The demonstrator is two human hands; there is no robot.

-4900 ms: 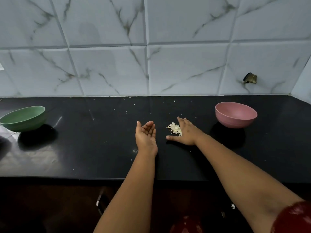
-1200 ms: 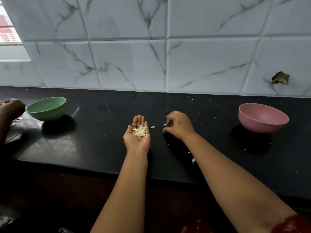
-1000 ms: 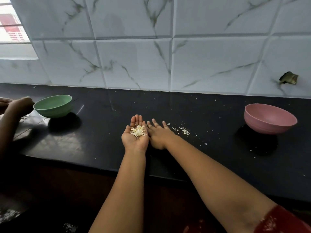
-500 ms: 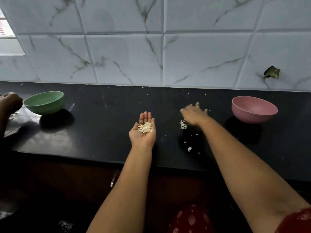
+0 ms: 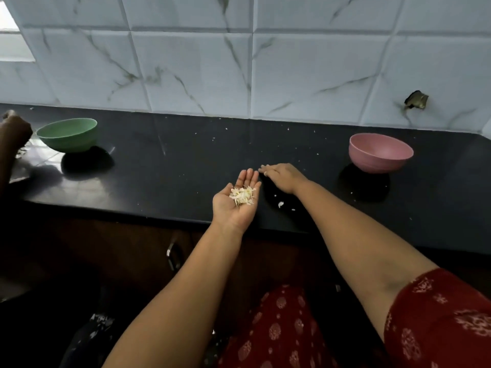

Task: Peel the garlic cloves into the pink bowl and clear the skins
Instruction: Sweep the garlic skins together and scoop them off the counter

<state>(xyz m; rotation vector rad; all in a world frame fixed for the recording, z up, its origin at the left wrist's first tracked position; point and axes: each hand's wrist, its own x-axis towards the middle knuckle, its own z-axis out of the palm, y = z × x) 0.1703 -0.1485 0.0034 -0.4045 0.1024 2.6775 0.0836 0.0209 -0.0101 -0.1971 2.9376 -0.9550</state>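
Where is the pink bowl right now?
The pink bowl sits on the black counter, right of centre in the head view, near the tiled wall and beyond the right hand.

we've got a glossy black countertop [image 5: 186, 166] running the whole width, backed by a wall of big white marble-look tiles [image 5: 191, 73] with grey veining. one tile on the right has a chipped hole [image 5: 416, 99]. daylight comes in from a window [image 5: 10, 27] at the far left. under the counter sit dark wooden cabinets with a metal handle [image 5: 172, 257].
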